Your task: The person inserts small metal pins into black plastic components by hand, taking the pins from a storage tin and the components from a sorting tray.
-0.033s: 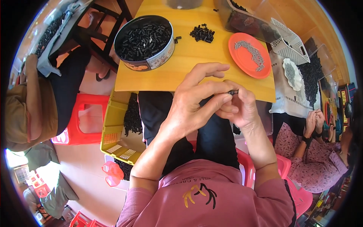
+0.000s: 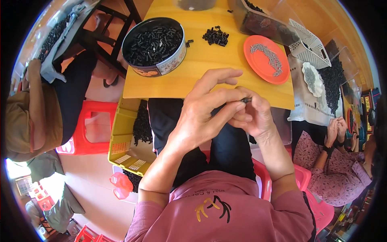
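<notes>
Both my hands meet above my lap, just off the near edge of the table. A small black cylindrical piece [image 2: 245, 100] is pinched between their fingertips. My left hand [image 2: 200, 115] grips it with thumb and a finger, its upper fingers stretched out over the table edge. My right hand [image 2: 258, 115] has its fingers curled round the other end of the piece. Ahead on the left stands a round tin [image 2: 169, 66] full of similar black pieces. Farther off lies a small pile of black pieces [image 2: 215, 36]. A red oval plate [image 2: 258, 64] holds small grey pins.
The yellow table [image 2: 161, 86] ends just beyond my hands. A clear plastic bin [image 2: 278, 34] and a white perforated basket [image 2: 308, 52] stand at the far right. A yellow crate [image 2: 117, 133] with black pieces is beside my left leg. Other people sit on both sides.
My fingertips and the small black piece have shifted very slightly left and toward me. The tin, pile and plate stay in place.
</notes>
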`<state>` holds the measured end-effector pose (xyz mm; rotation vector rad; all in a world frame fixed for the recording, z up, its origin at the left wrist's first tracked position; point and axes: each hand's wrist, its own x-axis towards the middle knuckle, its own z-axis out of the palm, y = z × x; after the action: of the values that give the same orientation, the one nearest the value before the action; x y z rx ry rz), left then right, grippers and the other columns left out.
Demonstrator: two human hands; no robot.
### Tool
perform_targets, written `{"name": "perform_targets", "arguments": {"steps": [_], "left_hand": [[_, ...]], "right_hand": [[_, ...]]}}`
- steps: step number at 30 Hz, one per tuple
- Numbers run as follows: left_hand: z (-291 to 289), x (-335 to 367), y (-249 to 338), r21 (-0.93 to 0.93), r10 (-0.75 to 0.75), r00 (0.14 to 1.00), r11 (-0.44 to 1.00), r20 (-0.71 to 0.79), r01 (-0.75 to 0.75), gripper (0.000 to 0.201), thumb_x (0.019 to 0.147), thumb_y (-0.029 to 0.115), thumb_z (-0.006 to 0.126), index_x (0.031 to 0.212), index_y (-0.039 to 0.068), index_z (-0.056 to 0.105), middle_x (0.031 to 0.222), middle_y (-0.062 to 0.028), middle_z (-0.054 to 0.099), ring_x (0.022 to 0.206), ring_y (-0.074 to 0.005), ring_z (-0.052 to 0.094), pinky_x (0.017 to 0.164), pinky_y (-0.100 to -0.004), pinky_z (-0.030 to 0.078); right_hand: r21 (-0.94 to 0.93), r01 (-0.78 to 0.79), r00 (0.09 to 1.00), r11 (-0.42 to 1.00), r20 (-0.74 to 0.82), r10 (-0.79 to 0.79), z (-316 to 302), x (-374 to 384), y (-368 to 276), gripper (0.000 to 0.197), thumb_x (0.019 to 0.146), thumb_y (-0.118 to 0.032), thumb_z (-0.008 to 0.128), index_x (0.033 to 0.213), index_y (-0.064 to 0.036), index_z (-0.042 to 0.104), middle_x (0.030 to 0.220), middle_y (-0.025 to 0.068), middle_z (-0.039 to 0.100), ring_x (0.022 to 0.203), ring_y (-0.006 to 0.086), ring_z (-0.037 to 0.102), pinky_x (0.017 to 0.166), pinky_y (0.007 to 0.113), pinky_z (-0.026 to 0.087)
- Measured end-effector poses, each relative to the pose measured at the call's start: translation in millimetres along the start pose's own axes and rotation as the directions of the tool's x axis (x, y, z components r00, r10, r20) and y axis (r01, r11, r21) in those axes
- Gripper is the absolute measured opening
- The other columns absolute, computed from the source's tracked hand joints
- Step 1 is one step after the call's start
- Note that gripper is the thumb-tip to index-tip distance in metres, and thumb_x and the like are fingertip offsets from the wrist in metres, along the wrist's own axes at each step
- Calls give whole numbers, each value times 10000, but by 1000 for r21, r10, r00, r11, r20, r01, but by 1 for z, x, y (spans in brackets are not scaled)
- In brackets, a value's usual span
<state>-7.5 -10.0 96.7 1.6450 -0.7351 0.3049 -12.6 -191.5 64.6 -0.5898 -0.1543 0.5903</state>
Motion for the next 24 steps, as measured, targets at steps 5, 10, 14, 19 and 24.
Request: {"name": "perform_targets", "arguments": {"steps": [5,10,14,19,24], "left_hand": [[-19,-17,22,382,-45,997,924,68,16,221,771,-31,692,990,-5,698,1120,-139,646,1002,-290,622,861,-347,488],[-23,-32,19,332,-34,999,943,20,25,231,758,7,709,988,5,684,1050,-119,667,944,-292,640,850,-375,471],[-25,-39,7,289,-40,999,957,10,35,235,763,2,712,996,13,687,1063,-128,667,978,-298,643,854,-372,485],[-36,-44,3,168,-203,977,963,-64,211,188,802,-36,690,985,2,675,1070,-143,656,996,-289,642,837,-351,514],[-80,-75,-11,410,-278,915,828,-292,382,204,784,-56,680,984,-15,670,1073,-145,664,983,-232,632,858,-308,483]], "right_hand": [[-160,-124,989,979,55,134,8,11,8,151,841,-139,593,950,-34,585,712,-20,504,547,36,400,486,212,330],[-134,-179,981,975,51,187,16,17,24,261,851,-195,631,1041,-18,600,793,-10,561,594,53,480,499,203,395],[-146,-179,979,973,66,191,12,22,34,301,849,-258,658,1038,-31,600,828,-4,586,693,61,560,554,217,496],[-260,-298,949,918,23,315,6,33,24,258,923,-274,639,983,-25,609,737,-10,578,606,64,541,550,231,491],[-939,6,967,344,-83,-242,-13,95,-9,262,901,-278,677,1006,-38,687,763,26,638,638,111,587,598,265,494]]}}
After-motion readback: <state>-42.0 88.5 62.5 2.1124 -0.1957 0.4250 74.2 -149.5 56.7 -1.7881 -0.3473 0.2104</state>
